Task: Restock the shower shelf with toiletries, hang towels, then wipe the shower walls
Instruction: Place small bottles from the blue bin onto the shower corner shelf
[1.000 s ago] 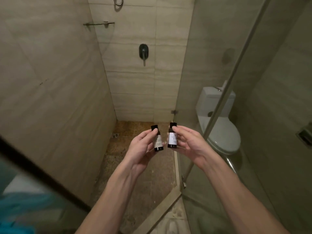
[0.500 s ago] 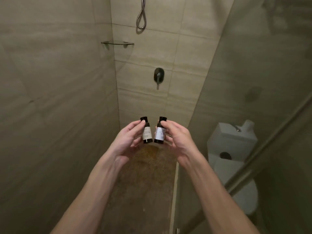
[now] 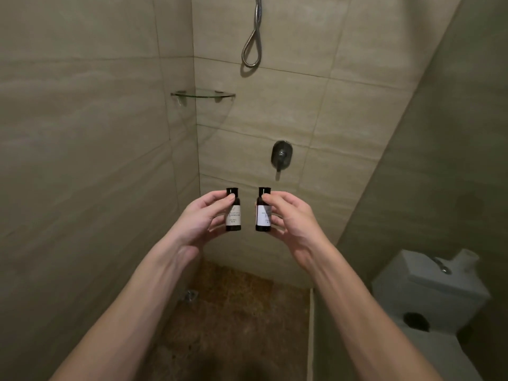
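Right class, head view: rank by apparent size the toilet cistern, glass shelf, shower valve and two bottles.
1. toilet cistern
2. glass shelf: long, thin, unsure against bottles
3. left bottle, right bottle: alike, nearer camera
4. shower valve

A glass corner shelf (image 3: pixel 202 94) sits in the corner ahead of me, where the left wall meets the back wall, held there by small metal clips. Down below me lies the brown speckled shower floor (image 3: pixel 233 320), with a small metal drain (image 3: pixel 189 296) set in it near the left wall.
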